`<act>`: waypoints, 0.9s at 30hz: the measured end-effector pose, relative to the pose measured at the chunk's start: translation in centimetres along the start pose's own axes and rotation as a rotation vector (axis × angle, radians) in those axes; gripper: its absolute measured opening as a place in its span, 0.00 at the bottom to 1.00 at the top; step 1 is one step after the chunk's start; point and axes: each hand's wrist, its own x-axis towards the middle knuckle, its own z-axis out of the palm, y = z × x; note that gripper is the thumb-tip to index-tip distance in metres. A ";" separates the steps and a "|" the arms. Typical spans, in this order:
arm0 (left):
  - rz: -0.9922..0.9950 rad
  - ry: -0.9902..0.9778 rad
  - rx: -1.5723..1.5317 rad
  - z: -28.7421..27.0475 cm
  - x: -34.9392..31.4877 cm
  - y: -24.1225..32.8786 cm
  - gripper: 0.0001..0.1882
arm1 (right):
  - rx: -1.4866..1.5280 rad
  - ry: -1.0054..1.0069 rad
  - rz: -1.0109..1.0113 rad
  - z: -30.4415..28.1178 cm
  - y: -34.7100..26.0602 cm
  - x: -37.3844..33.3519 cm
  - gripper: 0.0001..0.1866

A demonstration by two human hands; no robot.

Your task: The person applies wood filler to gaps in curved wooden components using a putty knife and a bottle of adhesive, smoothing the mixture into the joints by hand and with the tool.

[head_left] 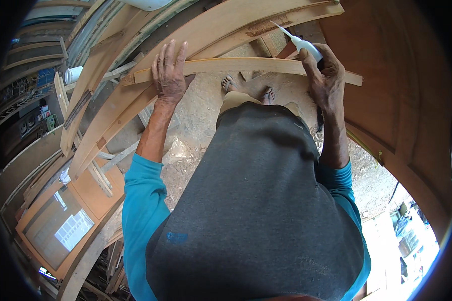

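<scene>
A narrow, pale wooden strip (pixel 241 65) runs crosswise in front of me, its ends showing at far left and right. My left hand (pixel 171 75) lies over its left part, fingers stretched out and slightly apart. In my right hand (pixel 325 75), fingers are closed round a white squeeze bottle (pixel 309 49) with a long, thin pointed nozzle. The nozzle points up and to the left, above the strip. The strip passes behind my right hand, and its end sticks out beyond the wrist. What the bottle contains cannot be seen.
Broad curved wooden boards (pixel 236 25) stretch beyond the strip and down the left. A large brown wooden panel (pixel 386 75) stands on the right. A white container (pixel 73 74) and a glazed wooden frame (pixel 60 226) are at left. Shavings lie on the floor (pixel 186 150).
</scene>
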 end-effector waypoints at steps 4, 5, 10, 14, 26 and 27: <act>0.011 -0.012 0.031 0.5 -0.1 -0.3 0.58 | -0.015 -0.008 -0.017 0.8 0.7 -0.1 0.19; 0.007 -0.009 0.015 0.5 0.0 -0.2 0.60 | -0.015 -0.006 -0.022 0.8 0.8 0.0 0.19; 0.000 -0.005 0.024 0.5 -0.2 -0.2 0.59 | 0.025 -0.028 0.019 0.6 1.2 -0.1 0.18; 0.000 -0.022 0.028 0.3 -0.1 -0.1 0.61 | 0.129 -0.029 0.026 0.5 1.6 0.0 0.17; -0.051 -0.016 -0.054 -0.8 0.1 0.7 0.56 | -0.029 -0.054 -0.004 1.8 1.2 1.4 0.17; -0.058 -0.017 -0.065 -0.9 0.1 0.7 0.58 | -0.046 -0.060 -0.012 1.9 1.1 1.5 0.17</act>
